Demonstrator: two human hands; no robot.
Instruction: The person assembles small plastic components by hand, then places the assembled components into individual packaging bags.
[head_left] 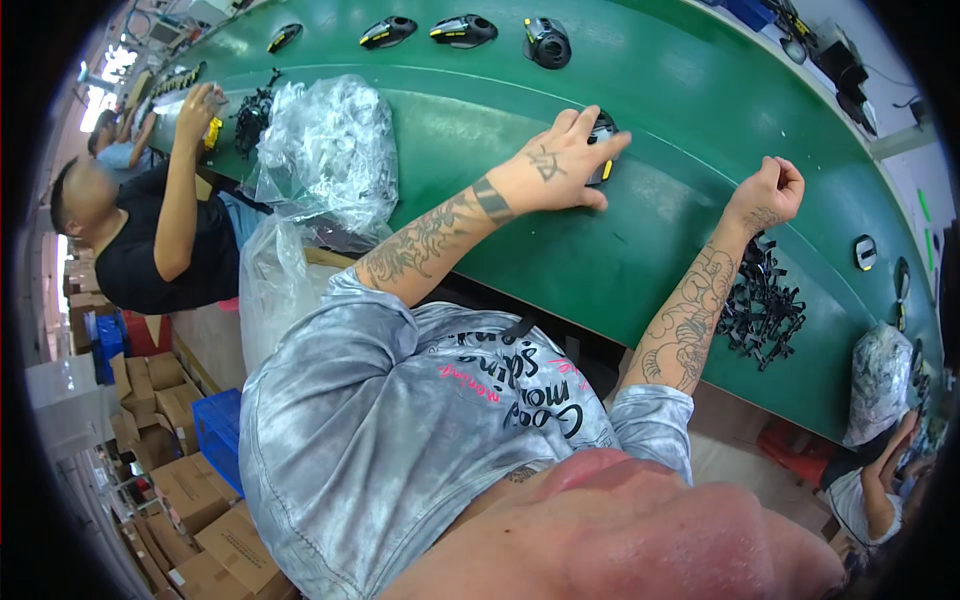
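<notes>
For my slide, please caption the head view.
Left hand spread over a black part, right hand curled, above a green worktop.

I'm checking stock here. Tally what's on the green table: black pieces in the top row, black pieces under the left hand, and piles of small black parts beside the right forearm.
Black pieces, top row: 4
Black piece under left hand: 1
Pile of small black parts: 1
Total: 6

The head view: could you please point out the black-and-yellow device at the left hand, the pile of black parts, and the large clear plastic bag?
Black-and-yellow device [604, 129]: head view, black part between fingers.
Pile of black parts [760, 308]: head view, its middle.
Clear plastic bag [335, 150]: head view, crumpled middle.
</notes>
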